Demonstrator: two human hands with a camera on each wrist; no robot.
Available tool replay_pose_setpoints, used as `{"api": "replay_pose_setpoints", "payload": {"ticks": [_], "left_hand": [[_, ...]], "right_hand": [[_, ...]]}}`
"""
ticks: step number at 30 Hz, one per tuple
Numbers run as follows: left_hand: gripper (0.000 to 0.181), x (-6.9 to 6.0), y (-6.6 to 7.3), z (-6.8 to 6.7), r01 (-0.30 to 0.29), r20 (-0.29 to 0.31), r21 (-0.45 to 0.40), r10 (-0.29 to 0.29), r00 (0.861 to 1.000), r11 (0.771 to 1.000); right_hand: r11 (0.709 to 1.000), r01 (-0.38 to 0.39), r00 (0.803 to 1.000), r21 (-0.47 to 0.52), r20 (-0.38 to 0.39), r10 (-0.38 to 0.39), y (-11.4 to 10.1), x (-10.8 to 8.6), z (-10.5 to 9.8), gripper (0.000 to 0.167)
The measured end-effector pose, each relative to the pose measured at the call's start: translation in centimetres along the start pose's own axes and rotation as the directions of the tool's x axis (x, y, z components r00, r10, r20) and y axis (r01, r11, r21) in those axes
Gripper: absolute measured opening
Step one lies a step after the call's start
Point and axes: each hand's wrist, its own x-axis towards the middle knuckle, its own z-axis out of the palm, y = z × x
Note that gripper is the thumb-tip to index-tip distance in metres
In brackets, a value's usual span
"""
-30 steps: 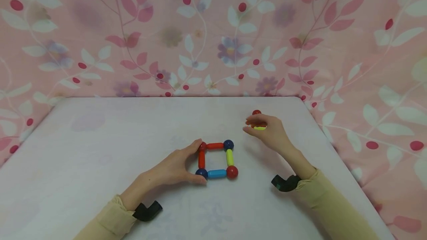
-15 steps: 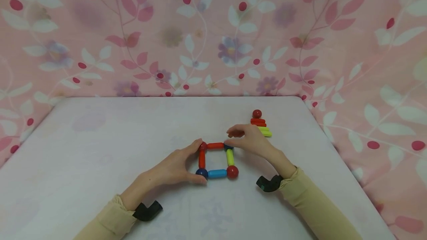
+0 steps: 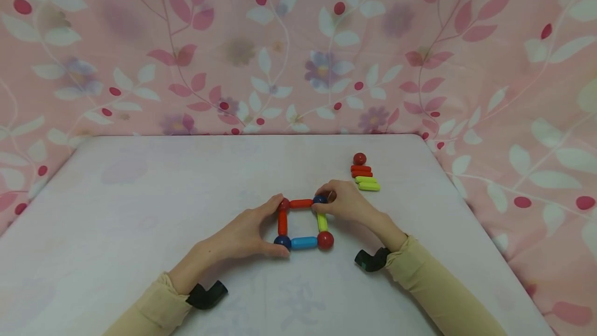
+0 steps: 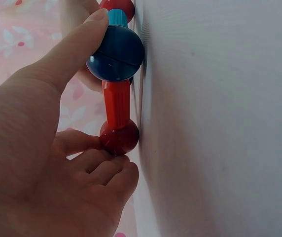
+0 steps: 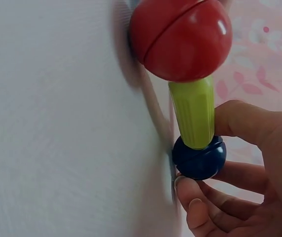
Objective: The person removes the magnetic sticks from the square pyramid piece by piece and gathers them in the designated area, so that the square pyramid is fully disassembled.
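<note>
A square of rods and balls lies flat on the table. My left hand (image 3: pixel 238 233) grips its left side, thumb at the near blue ball (image 3: pixel 282 242) and fingers at the far red ball (image 3: pixel 284 204), a red rod (image 3: pixel 282 223) between them. My right hand (image 3: pixel 352 204) pinches the far right blue ball (image 3: pixel 320 199). From that ball a yellow-green rod (image 5: pixel 194 111) leads to a large red ball (image 5: pixel 180 39) in the right wrist view. A red rod (image 3: pixel 301 204) forms the far side, a light blue rod (image 3: pixel 304 242) the near side.
Beyond my right hand lie a loose red ball (image 3: pixel 359 158), two red rods (image 3: pixel 361 169) and two yellow-green rods (image 3: pixel 369 186). The white table (image 3: pixel 140 185) ends at a floral cloth (image 3: pixel 289 40) behind and to the right.
My right hand has moved left and nearer, from beside the loose rods to the square's far right blue ball, and now pinches it. My left hand has stayed in place.
</note>
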Motion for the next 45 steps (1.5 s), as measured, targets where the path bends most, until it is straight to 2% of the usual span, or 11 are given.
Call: {"api": "replay_pose_setpoints", "payload": {"ticks": [8,21,27,30,37,45], "left_hand": [[0.118,0.0,-0.1,-0.1,0.007,-0.005,0.007,-0.007,1.0,1.0],[0.117,0.0,0.1,-0.1,0.008,-0.007,0.012,-0.008,1.0,1.0],[0.118,0.0,0.1,-0.1,0.013,-0.004,0.013,-0.013,1.0,1.0],[0.118,0.0,0.1,-0.1,0.013,-0.004,0.012,-0.013,1.0,1.0],[0.118,0.0,0.1,0.0,0.014,0.001,0.006,-0.014,1.0,1.0],[0.118,0.0,0.1,0.0,0.019,0.003,0.005,-0.019,1.0,1.0]], "right_hand": [[1.0,0.001,0.999,-0.011,-0.046,-0.001,-0.2,0.1,0.3,0.024],[1.0,0.006,0.993,-0.03,-0.118,-0.009,-0.1,0.3,0.7,0.031],[0.998,-0.062,0.988,-0.032,-0.144,0.057,0.0,0.1,0.6,0.036],[0.996,-0.092,0.987,-0.009,-0.132,0.09,0.2,0.1,0.3,0.036],[0.996,-0.088,0.993,0.014,-0.073,0.089,1.2,0.3,-0.2,0.039],[0.994,-0.082,0.995,0.072,-0.041,0.085,1.9,0.3,-0.8,0.039]]}}
